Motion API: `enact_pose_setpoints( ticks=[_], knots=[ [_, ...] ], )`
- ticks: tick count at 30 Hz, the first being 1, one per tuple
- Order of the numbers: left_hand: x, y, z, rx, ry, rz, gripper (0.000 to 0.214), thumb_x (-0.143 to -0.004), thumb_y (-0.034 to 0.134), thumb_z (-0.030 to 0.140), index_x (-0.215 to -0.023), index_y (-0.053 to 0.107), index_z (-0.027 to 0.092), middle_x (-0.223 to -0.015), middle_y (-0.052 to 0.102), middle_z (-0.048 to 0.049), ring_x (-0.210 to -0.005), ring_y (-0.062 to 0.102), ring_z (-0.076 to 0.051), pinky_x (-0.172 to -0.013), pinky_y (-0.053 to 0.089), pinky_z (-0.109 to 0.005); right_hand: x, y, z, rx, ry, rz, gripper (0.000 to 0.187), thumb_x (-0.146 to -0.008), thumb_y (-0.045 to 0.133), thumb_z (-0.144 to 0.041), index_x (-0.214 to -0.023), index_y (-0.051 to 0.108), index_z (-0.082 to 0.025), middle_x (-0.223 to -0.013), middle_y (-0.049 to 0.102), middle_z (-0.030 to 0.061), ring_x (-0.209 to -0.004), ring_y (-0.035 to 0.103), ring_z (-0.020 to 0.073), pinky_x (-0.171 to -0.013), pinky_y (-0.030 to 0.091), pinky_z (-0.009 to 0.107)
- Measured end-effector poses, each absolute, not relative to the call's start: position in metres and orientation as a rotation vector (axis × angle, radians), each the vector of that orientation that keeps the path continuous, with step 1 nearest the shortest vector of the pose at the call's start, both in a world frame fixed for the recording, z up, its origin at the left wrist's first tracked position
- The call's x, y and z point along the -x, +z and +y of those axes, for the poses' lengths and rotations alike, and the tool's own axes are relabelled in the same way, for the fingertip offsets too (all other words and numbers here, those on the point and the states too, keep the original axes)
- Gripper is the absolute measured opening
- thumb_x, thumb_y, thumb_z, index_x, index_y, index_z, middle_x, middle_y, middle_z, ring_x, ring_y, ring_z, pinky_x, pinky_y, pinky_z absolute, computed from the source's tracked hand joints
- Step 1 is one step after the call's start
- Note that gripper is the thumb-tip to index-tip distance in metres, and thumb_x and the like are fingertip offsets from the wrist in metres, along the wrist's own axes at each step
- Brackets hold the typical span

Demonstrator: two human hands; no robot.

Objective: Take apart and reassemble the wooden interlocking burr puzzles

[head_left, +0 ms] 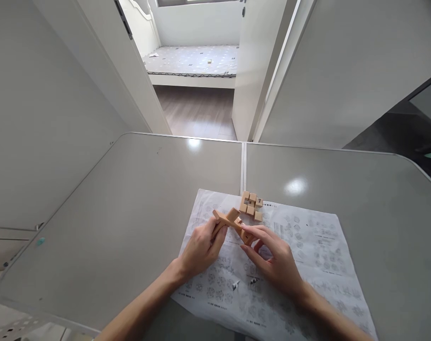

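Note:
Between my two hands, above a printed sheet [307,265], is a set of crossed wooden puzzle sticks [233,215]. My left hand [203,241] pinches a stick at the left side of it. With thumb and fingertips, my right hand [272,251] grips the lower right end, where a notched piece shows. How the sticks join is partly hidden by my fingers. Just beyond my hands, several small wooden blocks [250,206] sit together at the sheet's far edge; one bears a dark mark.
The grey folding table [130,213] has a metal seam [243,166] running away from me. Small dark scraps [235,285] lie on the sheet. Past the table's far edge, an open door [259,66] leads to a bed [194,59]. Pale walls stand left and right.

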State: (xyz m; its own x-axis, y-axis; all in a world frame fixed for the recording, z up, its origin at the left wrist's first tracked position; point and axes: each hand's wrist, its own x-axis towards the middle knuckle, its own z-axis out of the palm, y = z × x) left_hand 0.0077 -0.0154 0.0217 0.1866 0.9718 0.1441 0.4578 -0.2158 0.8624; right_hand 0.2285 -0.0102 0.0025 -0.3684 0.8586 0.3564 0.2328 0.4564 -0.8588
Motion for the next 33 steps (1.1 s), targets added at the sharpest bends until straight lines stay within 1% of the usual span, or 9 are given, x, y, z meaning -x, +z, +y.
enact_pose_setpoints(
  ticks=[6,13,16,18,21,23,25,29,33],
  knots=[
    [-0.008,0.022,-0.016,-1.768,0.912,1.349,0.02,-0.109,0.044,0.03,-0.093,0.052,0.02,-0.066,0.047,0.007,-0.053,0.04,-0.009,-0.055,0.034,-0.024,-0.227,0.003,-0.011,0.897,0.892,-1.853,0.038,-0.102,0.065,-0.014,-0.137,0.065,-0.029,-0.114,0.07,0.0076,-0.075,0.07,0.0154,-0.059,0.063,0.028],
    [-0.006,0.02,-0.016,-1.837,0.752,1.298,0.017,-0.11,0.041,0.031,-0.103,0.053,0.021,-0.084,0.065,-0.0003,-0.067,0.059,-0.014,-0.066,0.044,-0.026,-0.229,0.003,-0.011,0.885,0.897,-1.851,0.033,-0.101,0.067,-0.015,-0.131,0.067,-0.027,-0.111,0.071,0.0072,-0.074,0.07,0.0155,-0.06,0.063,0.029],
    [-0.007,0.02,-0.016,-1.885,0.736,1.306,0.013,-0.109,0.045,0.03,-0.102,0.051,0.021,-0.079,0.062,0.0014,-0.062,0.056,-0.014,-0.061,0.041,-0.025,-0.229,0.004,-0.01,0.898,0.915,-1.825,0.03,-0.101,0.068,-0.016,-0.129,0.068,-0.026,-0.112,0.072,0.0071,-0.075,0.071,0.0155,-0.062,0.063,0.029],
    [-0.007,0.02,-0.017,-1.907,0.757,1.329,0.009,-0.107,0.049,0.03,-0.111,0.051,0.021,-0.075,0.059,0.0038,-0.057,0.052,-0.013,-0.057,0.037,-0.024,-0.229,0.005,-0.009,0.921,0.924,-1.796,0.027,-0.1,0.069,-0.018,-0.126,0.069,-0.027,-0.11,0.072,0.0063,-0.074,0.071,0.0153,-0.063,0.063,0.029],
    [-0.007,0.017,-0.019,-1.921,0.814,1.321,0.024,-0.106,0.05,0.028,-0.129,0.046,0.022,-0.073,0.057,0.0063,-0.054,0.047,-0.011,-0.055,0.035,-0.022,-0.23,0.005,-0.009,0.975,0.957,-1.732,0.023,-0.1,0.071,-0.022,-0.122,0.07,-0.027,-0.104,0.073,0.0048,-0.072,0.07,0.0149,-0.062,0.062,0.028],
    [-0.007,0.015,-0.02,-1.925,0.859,1.292,0.027,-0.108,0.047,0.027,-0.134,0.041,0.022,-0.074,0.057,0.0068,-0.053,0.044,-0.01,-0.054,0.034,-0.021,-0.231,0.003,-0.009,1.027,0.999,-1.678,0.02,-0.1,0.071,-0.025,-0.121,0.07,-0.027,-0.101,0.074,0.0039,-0.07,0.07,0.0147,-0.063,0.062,0.028],
    [-0.006,0.012,-0.021,-1.929,0.888,1.277,0.027,-0.109,0.045,0.026,-0.134,0.04,0.023,-0.073,0.055,0.0075,-0.052,0.041,-0.009,-0.053,0.033,-0.021,-0.232,0.001,-0.009,1.08,1.045,-1.627,0.02,-0.101,0.071,-0.029,-0.12,0.07,-0.027,-0.095,0.074,0.0028,-0.068,0.07,0.015,-0.063,0.062,0.028],
    [-0.005,0.011,-0.021,-1.962,0.915,1.296,0.024,-0.109,0.046,0.027,-0.133,0.046,0.022,-0.068,0.051,0.0093,-0.052,0.04,-0.009,-0.054,0.035,-0.02,-0.233,0.0,-0.01,1.108,1.095,-1.596,0.021,-0.101,0.071,-0.034,-0.12,0.069,-0.025,-0.087,0.074,0.0019,-0.067,0.069,0.0159,-0.063,0.062,0.029],
    [-0.006,0.015,-0.019,-2.039,0.926,1.289,0.023,-0.11,0.046,0.027,-0.131,0.052,0.019,-0.067,0.053,0.0086,-0.051,0.042,-0.009,-0.054,0.035,-0.02,-0.233,0.002,-0.01,1.081,1.088,-1.61,0.02,-0.102,0.07,-0.034,-0.119,0.069,-0.024,-0.084,0.074,0.0023,-0.063,0.068,0.0158,-0.059,0.062,0.029]
  ],
)
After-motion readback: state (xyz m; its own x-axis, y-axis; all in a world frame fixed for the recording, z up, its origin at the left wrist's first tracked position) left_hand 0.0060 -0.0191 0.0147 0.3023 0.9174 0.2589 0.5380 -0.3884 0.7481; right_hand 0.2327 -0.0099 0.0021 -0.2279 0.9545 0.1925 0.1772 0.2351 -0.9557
